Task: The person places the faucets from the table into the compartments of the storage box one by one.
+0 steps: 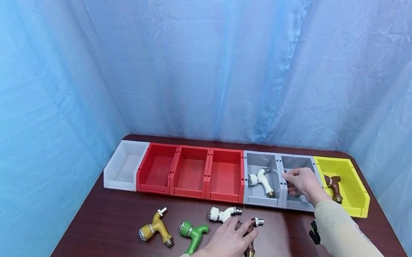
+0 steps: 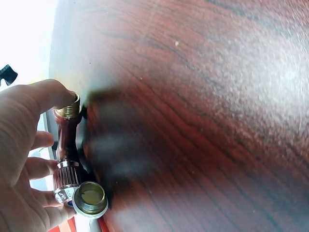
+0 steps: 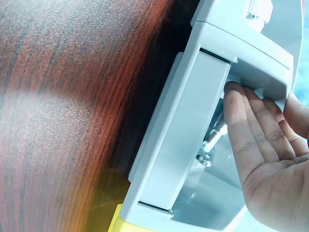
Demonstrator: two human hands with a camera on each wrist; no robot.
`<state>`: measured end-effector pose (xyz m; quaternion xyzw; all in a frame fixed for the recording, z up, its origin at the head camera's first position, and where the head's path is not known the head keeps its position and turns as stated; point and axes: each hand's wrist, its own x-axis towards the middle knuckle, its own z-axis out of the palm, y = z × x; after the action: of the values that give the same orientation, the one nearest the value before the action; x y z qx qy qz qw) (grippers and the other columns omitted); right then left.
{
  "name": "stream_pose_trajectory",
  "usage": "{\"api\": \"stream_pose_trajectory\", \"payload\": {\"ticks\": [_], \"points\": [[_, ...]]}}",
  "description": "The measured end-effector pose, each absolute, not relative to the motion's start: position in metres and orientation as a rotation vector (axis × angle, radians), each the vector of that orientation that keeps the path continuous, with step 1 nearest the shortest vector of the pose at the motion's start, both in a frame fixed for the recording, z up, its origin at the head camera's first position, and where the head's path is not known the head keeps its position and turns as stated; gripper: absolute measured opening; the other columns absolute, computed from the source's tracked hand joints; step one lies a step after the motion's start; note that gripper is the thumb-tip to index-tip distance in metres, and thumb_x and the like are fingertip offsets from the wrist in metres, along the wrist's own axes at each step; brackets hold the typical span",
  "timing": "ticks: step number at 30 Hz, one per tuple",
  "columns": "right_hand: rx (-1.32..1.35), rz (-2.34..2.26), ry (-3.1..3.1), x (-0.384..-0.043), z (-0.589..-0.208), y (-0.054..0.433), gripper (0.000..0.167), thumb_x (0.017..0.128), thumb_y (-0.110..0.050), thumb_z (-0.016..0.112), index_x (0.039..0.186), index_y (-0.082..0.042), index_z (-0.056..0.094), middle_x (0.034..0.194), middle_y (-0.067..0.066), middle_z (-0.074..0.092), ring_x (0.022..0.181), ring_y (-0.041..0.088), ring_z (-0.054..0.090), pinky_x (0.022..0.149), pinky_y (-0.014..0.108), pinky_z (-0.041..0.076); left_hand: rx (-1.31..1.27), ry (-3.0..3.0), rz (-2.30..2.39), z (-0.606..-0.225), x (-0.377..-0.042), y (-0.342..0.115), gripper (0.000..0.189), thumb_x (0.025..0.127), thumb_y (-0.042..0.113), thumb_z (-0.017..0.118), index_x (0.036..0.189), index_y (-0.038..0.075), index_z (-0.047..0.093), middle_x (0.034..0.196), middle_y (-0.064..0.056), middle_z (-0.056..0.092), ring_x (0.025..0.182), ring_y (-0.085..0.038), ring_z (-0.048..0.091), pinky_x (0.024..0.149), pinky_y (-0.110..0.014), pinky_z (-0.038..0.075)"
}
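My left hand (image 1: 228, 244) grips a brown tap (image 2: 68, 137) on the table, the thumb at its brass threaded end and the fingers by its ribbed knob. A white tap (image 1: 224, 214) lies just beyond that hand. My right hand (image 1: 303, 182) reaches into the right-hand grey bin (image 1: 297, 204), its fingers nearly straight and the thumb by the bin's side wall. Beneath those fingers a shiny metal tap part (image 3: 207, 155) shows; the rest of it is hidden. In the neighbouring grey bin lies another white tap (image 1: 262, 181).
A green tap (image 1: 195, 234) and a yellow tap (image 1: 158, 225) lie left of my left hand. The bin row runs along the back: a white bin (image 1: 119, 184), three red bins (image 1: 188, 193), two grey ones, then a yellow bin (image 1: 358, 192) holding a brown tap (image 1: 336, 188).
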<state>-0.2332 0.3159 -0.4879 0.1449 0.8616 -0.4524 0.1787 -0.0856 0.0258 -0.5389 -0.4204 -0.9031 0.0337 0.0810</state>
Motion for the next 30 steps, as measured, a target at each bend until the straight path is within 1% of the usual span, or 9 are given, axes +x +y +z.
{"api": "stream_pose_trajectory", "payload": {"ticks": [5,8,12,14,17,19,21,27,30], "points": [[0.409,-1.274,2.438,-0.234,-0.489,0.317,0.043,0.104,-0.029,0.061,0.127,0.008,0.063,0.097,0.015,0.069,0.077,0.021,0.069,0.073,0.038,0.063,-1.222,-2.734,0.092,-0.54,-0.085,0.028,0.08,0.084,0.071,0.066,0.15,0.028,0.051,0.153,-0.002,0.05,0.133,-0.032,0.054,0.111,-0.043,0.045],[0.409,-1.276,2.438,-0.234,-0.488,0.316,0.044,0.104,-0.029,0.061,0.127,0.008,0.063,0.098,0.016,0.069,0.077,0.021,0.069,0.074,0.039,0.064,-1.175,-2.713,0.097,-0.542,-0.085,0.03,0.084,0.082,0.074,0.067,0.149,0.026,0.052,0.148,-0.005,0.055,0.13,-0.033,0.056,0.11,-0.042,0.046],[0.411,-1.282,2.438,-0.232,-0.487,0.315,0.043,0.104,-0.029,0.061,0.126,0.008,0.063,0.097,0.016,0.069,0.077,0.021,0.069,0.075,0.041,0.063,-1.153,-2.605,0.08,-0.544,-0.087,0.031,0.078,0.079,0.067,0.074,0.142,0.024,0.058,0.133,-0.006,0.064,0.118,-0.031,0.061,0.105,-0.041,0.049],[0.415,-1.284,2.438,-0.231,-0.486,0.315,0.043,0.104,-0.029,0.062,0.126,0.009,0.063,0.097,0.016,0.068,0.077,0.021,0.069,0.075,0.041,0.063,-1.163,-2.541,0.052,-0.545,-0.089,0.03,0.075,0.077,0.063,0.076,0.139,0.023,0.061,0.127,-0.006,0.066,0.111,-0.028,0.062,0.102,-0.04,0.05],[0.425,-1.275,2.439,-0.232,-0.487,0.315,0.044,0.104,-0.029,0.062,0.127,0.009,0.062,0.097,0.016,0.068,0.077,0.021,0.069,0.074,0.04,0.064,-1.194,-2.484,0.003,-0.544,-0.093,0.029,0.072,0.075,0.058,0.078,0.136,0.022,0.064,0.123,-0.005,0.067,0.104,-0.026,0.061,0.099,-0.038,0.05],[0.421,-1.266,2.44,-0.233,-0.488,0.316,0.046,0.104,-0.03,0.062,0.128,0.009,0.061,0.098,0.016,0.068,0.077,0.021,0.069,0.074,0.04,0.064,-1.225,-2.484,-0.02,-0.542,-0.094,0.027,0.072,0.075,0.057,0.079,0.136,0.021,0.064,0.124,-0.005,0.066,0.103,-0.026,0.059,0.099,-0.038,0.049],[0.419,-1.26,2.44,-0.234,-0.489,0.317,0.046,0.104,-0.03,0.062,0.129,0.009,0.061,0.099,0.016,0.068,0.077,0.02,0.07,0.074,0.039,0.064,-1.25,-2.506,-0.021,-0.539,-0.095,0.025,0.072,0.076,0.057,0.079,0.136,0.021,0.064,0.127,-0.005,0.065,0.104,-0.026,0.058,0.101,-0.039,0.049],[0.408,-1.262,2.44,-0.233,-0.488,0.317,0.046,0.104,-0.03,0.061,0.128,0.009,0.062,0.099,0.016,0.068,0.077,0.02,0.07,0.073,0.039,0.064,-1.287,-2.559,0.073,-0.533,-0.097,0.021,0.064,0.081,0.06,0.075,0.132,0.022,0.066,0.136,-0.004,0.06,0.122,-0.03,0.054,0.11,-0.042,0.045],[0.398,-1.262,2.44,-0.232,-0.487,0.317,0.046,0.104,-0.031,0.061,0.128,0.009,0.062,0.099,0.017,0.068,0.078,0.021,0.07,0.074,0.04,0.064,-1.306,-2.529,0.073,-0.532,-0.099,0.018,0.062,0.082,0.062,0.074,0.128,0.021,0.067,0.136,-0.004,0.059,0.124,-0.03,0.053,0.111,-0.042,0.044]]}}
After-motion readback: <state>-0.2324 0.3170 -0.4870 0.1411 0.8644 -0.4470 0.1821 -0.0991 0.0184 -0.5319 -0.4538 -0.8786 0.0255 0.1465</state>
